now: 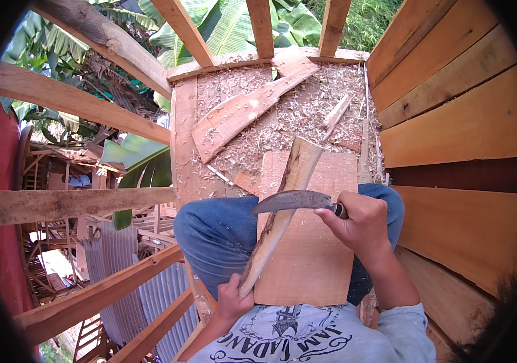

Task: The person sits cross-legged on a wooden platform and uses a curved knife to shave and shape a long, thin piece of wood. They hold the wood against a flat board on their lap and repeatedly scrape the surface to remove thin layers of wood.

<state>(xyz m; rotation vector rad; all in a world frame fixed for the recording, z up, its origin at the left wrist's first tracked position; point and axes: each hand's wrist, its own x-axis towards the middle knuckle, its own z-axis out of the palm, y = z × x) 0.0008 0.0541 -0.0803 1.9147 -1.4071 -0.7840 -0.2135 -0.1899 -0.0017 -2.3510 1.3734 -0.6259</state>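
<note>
My right hand (358,222) is closed round the dark handle of a curved knife (295,199) with a broad, worn blade. The blade points left and crosses over a long strip of wood (289,206) with dark bark along one edge; whether it touches the wood I cannot tell. Gripping the lower end of that strip is my left hand (234,299), fingers wrapped round it. The strip slants up to the right, over a flat rectangular board (313,254) that lies across my lap, between my jeans-clad knees.
Wood shavings cover the plank floor (186,121) ahead. A larger shaped board (246,112) and a thin wood piece (335,118) lie among them. Open wooden rails (77,207) run along the left, with corrugated roofing (113,260) below. A plank wall (458,224) stands close on the right.
</note>
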